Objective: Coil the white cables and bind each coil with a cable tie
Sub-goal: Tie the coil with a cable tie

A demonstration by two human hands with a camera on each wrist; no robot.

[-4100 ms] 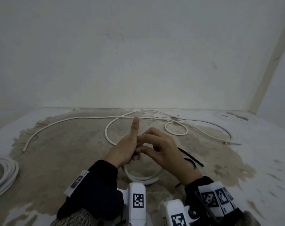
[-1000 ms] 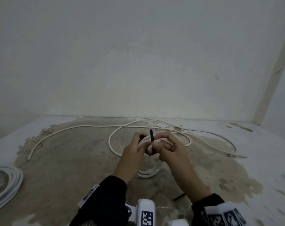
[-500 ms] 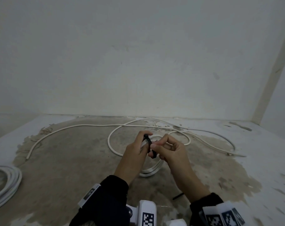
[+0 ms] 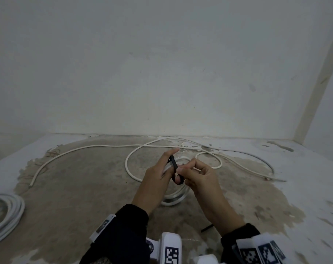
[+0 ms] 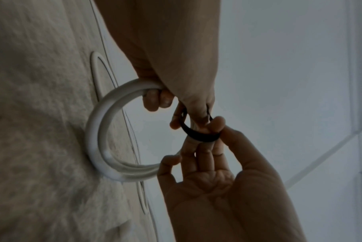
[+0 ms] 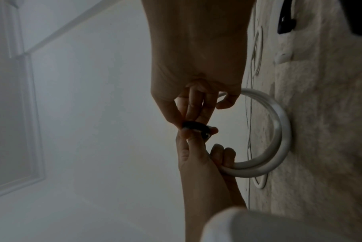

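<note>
My left hand (image 4: 161,168) holds a small coil of white cable (image 4: 174,200) off the floor, its index finger stretched forward. A black cable tie (image 4: 174,164) loops round the coil's top. My right hand (image 4: 182,169) pinches the tie at thumb and fingertips. In the left wrist view the left hand (image 5: 188,104) grips the coil (image 5: 97,131) and the right hand (image 5: 209,131) holds the tie (image 5: 201,136). In the right wrist view the right hand (image 6: 188,117) pinches the tie (image 6: 196,126) beside the left hand (image 6: 196,140) and the coil (image 6: 279,135).
A long loose white cable (image 4: 85,148) snakes over the stained floor behind my hands. A larger bundle of coiled white cable (image 4: 7,212) lies at the far left. A spare black tie (image 4: 207,228) lies on the floor under my right forearm. A wall stands close behind.
Four seconds ago the coil lay on the floor under my hands. It is now lifted, and the tie's tail, upright a second ago, is bent round the coil into a loop.
</note>
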